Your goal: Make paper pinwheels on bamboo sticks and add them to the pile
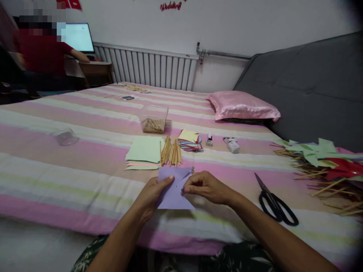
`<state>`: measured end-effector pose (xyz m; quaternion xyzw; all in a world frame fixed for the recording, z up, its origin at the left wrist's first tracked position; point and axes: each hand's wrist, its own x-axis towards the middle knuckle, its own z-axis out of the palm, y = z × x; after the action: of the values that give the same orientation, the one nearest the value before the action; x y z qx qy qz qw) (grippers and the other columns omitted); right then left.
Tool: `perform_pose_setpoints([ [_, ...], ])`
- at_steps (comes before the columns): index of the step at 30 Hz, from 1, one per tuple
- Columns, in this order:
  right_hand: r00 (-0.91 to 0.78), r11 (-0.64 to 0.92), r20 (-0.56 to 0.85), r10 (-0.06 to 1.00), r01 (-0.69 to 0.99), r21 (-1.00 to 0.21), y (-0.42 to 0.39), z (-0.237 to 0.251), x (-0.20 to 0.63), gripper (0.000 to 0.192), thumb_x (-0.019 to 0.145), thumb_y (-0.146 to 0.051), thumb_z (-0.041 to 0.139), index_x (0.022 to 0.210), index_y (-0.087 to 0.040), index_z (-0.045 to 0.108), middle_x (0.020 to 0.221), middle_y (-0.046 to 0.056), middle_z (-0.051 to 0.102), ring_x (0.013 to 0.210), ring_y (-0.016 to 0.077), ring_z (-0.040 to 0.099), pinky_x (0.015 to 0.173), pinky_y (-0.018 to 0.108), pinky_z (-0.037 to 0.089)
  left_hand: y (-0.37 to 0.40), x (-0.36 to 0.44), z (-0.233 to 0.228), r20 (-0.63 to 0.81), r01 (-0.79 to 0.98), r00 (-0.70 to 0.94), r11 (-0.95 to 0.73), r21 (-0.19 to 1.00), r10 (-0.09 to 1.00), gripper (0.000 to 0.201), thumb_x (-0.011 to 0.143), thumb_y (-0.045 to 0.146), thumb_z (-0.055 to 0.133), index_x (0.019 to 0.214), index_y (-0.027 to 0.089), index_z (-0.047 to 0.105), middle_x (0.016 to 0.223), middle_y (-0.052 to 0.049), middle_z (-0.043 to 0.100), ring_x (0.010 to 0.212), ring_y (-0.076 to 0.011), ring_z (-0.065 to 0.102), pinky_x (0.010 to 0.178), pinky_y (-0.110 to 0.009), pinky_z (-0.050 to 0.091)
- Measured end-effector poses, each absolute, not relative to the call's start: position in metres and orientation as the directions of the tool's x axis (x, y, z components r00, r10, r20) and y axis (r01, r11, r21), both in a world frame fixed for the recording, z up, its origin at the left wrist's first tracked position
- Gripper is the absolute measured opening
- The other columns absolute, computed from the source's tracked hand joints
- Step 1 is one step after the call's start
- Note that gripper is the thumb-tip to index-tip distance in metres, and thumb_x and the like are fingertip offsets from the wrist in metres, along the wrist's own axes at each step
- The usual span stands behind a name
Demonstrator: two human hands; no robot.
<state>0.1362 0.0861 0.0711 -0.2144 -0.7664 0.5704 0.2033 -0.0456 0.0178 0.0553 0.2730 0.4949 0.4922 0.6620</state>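
A purple paper square is held up over the near edge of the bed, with a small dark hole or mark near its middle. My left hand grips its left side, thumb on top. At the right side, my right hand pinches a cut corner of the paper between thumb and fingers. Just beyond lie a stack of pale green paper sheets, a bunch of thin wooden sticks and a pile of small coloured paper squares. Black-handled scissors rest to the right.
A clear plastic box of sticks stands farther back. Finished paper pinwheels lie heaped at the right. A pink pillow, a small bottle and a white packet sit on the striped bed. A person in red sits back left.
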Motion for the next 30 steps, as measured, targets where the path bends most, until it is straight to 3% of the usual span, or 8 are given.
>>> perform_pose_setpoints([
  [8, -0.751, 0.229, 0.028, 0.659, 0.165, -0.959, 0.084, 0.068, 0.137, 0.031, 0.080, -0.042, 0.058, 0.067, -0.015, 0.062, 0.064, -0.001, 0.052, 0.059, 0.0096, 0.045, 0.054, 0.021, 0.035, 0.019, -0.047, 0.049, -0.314, -0.295, 0.014, 0.304, 0.906, 0.949, 0.032, 0.069, 0.038, 0.070, 0.082, 0.009, 0.071, 0.073, -0.011, 0.071, 0.061, -0.0149, 0.059, 0.057, -0.022, 0.042],
  [17, -0.682, 0.222, 0.013, 0.731, 0.220, -0.950, 0.077, 0.060, 0.130, 0.029, 0.079, -0.043, 0.058, 0.068, -0.016, 0.057, 0.063, -0.002, 0.048, 0.056, 0.0091, 0.042, 0.050, 0.021, 0.032, 0.015, -0.047, 0.050, -0.297, -0.292, 0.006, 0.286, 0.913, 0.955, 0.027, 0.067, 0.037, 0.071, 0.077, 0.012, 0.071, 0.068, -0.005, 0.068, 0.057, -0.0106, 0.055, 0.055, -0.019, 0.039],
  [30, -0.616, 0.252, 0.020, 0.788, 0.293, -0.922, 0.075, 0.058, 0.128, 0.021, 0.073, -0.034, 0.063, 0.064, -0.015, 0.059, 0.062, 0.001, 0.055, 0.056, 0.0105, 0.049, 0.050, 0.021, 0.035, 0.015, -0.044, 0.051, -0.283, -0.305, -0.010, 0.267, 0.914, 0.959, 0.024, 0.064, 0.034, 0.074, 0.074, 0.012, 0.072, 0.065, -0.004, 0.068, 0.054, -0.0093, 0.053, 0.051, -0.018, 0.038],
])
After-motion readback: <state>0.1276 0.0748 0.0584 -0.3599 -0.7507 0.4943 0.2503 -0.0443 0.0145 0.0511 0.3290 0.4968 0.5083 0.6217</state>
